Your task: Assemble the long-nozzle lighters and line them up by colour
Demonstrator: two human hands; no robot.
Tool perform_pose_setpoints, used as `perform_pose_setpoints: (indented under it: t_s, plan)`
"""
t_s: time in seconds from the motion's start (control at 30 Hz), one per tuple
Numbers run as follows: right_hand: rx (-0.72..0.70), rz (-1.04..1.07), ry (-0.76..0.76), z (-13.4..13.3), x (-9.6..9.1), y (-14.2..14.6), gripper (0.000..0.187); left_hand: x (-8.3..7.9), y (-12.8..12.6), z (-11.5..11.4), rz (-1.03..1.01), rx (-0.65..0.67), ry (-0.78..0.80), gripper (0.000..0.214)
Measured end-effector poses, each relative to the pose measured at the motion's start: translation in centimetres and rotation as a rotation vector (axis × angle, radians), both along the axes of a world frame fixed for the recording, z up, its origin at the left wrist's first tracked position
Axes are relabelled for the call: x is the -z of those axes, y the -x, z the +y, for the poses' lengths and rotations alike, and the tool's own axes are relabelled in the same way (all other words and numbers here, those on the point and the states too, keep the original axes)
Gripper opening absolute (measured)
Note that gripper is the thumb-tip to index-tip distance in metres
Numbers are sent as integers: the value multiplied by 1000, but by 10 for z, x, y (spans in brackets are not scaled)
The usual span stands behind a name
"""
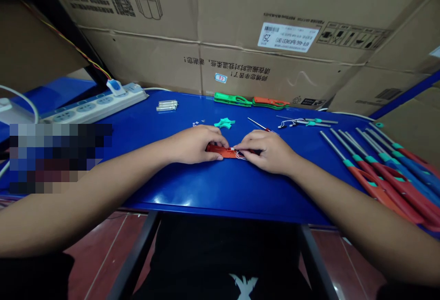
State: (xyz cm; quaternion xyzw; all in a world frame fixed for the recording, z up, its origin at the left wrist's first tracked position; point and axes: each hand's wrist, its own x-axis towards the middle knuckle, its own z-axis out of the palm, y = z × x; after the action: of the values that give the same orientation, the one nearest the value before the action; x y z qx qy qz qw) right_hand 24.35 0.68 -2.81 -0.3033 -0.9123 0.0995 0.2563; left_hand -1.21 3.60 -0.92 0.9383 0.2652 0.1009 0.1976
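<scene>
My left hand (195, 144) and my right hand (266, 149) meet at the middle of the blue table (213, 190). Both close on a flat red plastic lighter shell (227, 152) lying on the table. The left fingers press its left end; the right fingers pinch its right end, where thin white wires (240, 156) show. A teal star-shaped piece (225, 123) lies just behind my hands. A thin metal rod with a red tip (258, 125) lies behind the right hand.
Several finished long lighters (388, 176) with metal tubes lie in a row at right. Green and orange shells (250, 101) sit by the cardboard boxes (240, 38). A power strip (92, 107) and small metal tubes (167, 105) lie at left. Wired tubes (305, 122) lie behind.
</scene>
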Motion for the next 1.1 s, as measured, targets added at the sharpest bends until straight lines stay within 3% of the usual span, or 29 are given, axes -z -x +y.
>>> perform_pose_setpoints:
  t_s: [0.53,0.7,0.87,1.1]
  plan:
    - [31,-69,65,4,7,6,24,-1,0,-1,-39,31,13,28]
    - [-7,-131,126,-1,-7,3,23,-4,0,-4,12,50,-47,31]
    - [135,-119,133,-10,-17,-1,16,-3,0,-5,16,63,-69,32]
    - [131,-2,375,-10,-9,7,10,-3,1,-3,11,57,-50,31]
